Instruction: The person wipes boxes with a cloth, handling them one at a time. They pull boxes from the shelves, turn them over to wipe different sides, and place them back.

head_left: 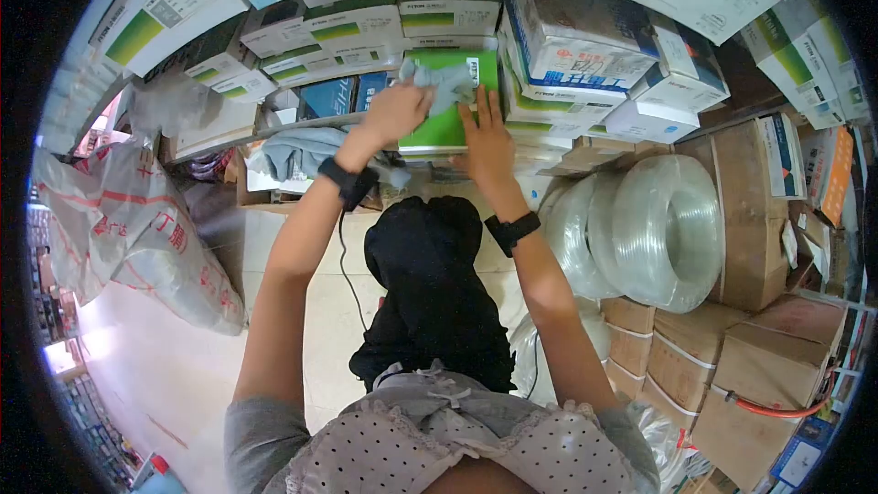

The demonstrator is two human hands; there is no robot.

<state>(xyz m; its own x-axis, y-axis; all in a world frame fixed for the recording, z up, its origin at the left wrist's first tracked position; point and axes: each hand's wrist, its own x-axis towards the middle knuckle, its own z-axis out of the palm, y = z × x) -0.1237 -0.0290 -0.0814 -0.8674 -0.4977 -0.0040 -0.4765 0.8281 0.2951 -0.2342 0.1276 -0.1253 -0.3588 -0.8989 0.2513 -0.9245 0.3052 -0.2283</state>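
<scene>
A green box (430, 134) lies on the shelf in front of me, between stacks of white cartons. My left hand (400, 112) is closed on a grey-blue cloth (448, 82), which rests on the top of this box. At the box's right edge is my right hand (489, 142), fingers stretched out and pressed against it, with nothing visible in its grip. Part of the box top is hidden under the cloth and my hands. A second greyish cloth (306, 151) lies bunched to the left of my left wrist.
White cartons with green labels (357, 32) fill the shelf behind. Larger boxes (585, 37) are stacked to the right. Coils of clear tubing (663, 233) stand below them, beside brown cartons (768, 375). A printed plastic sack (137, 229) sits on the left.
</scene>
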